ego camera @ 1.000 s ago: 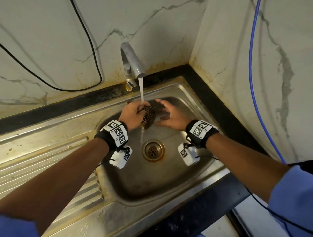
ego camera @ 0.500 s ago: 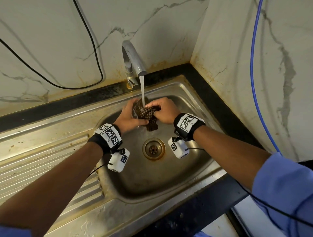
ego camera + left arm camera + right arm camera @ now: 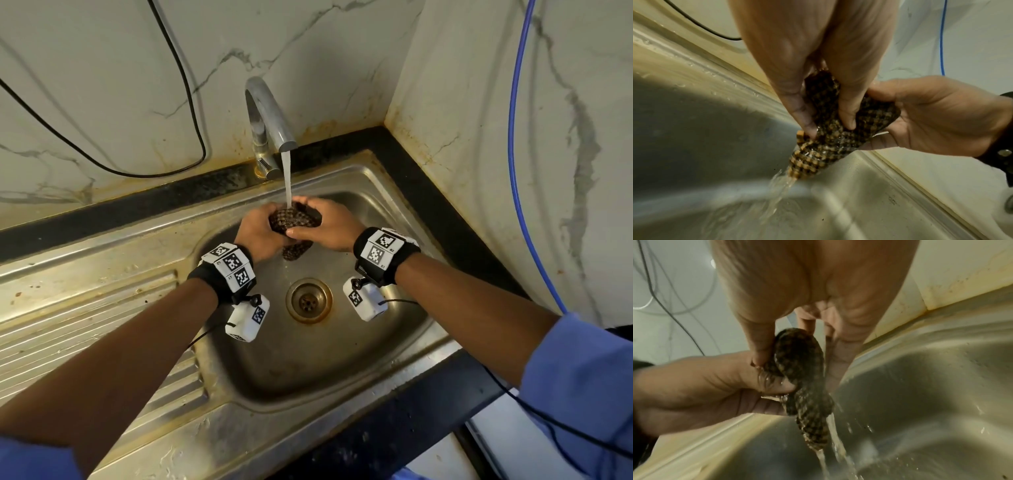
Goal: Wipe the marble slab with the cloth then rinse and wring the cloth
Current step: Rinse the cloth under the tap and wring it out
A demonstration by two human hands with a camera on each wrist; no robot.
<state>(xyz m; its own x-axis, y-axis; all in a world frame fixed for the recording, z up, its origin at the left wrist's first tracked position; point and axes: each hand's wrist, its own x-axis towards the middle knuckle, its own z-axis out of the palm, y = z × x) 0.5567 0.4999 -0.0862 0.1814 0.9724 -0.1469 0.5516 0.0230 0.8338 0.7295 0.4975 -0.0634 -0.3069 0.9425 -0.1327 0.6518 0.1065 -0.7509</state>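
Cloth [image 3: 294, 222] sits bunched between my left hand [image 3: 257, 236] and right hand [image 3: 330, 229], both clenched round it under the tap [image 3: 270, 120] stream, over the sink [image 3: 342, 377]. Its long axis hangs downward, so I judge wringing needs opposite twists.

Two hands [image 3: 260, 236] [image 3: 329, 228], one cloth [image 3: 291, 219], one tap [image 3: 267, 116], one sink [image 3: 308, 359]

A home kitchen corner: a stained stainless-steel sink [image 3: 342, 383] with ribbed drainboard [image 3: 68, 329] and running tap [image 3: 263, 113], set in dark counter [image 3: 404, 431] against marble-patterned wall panels [image 3: 85, 85].
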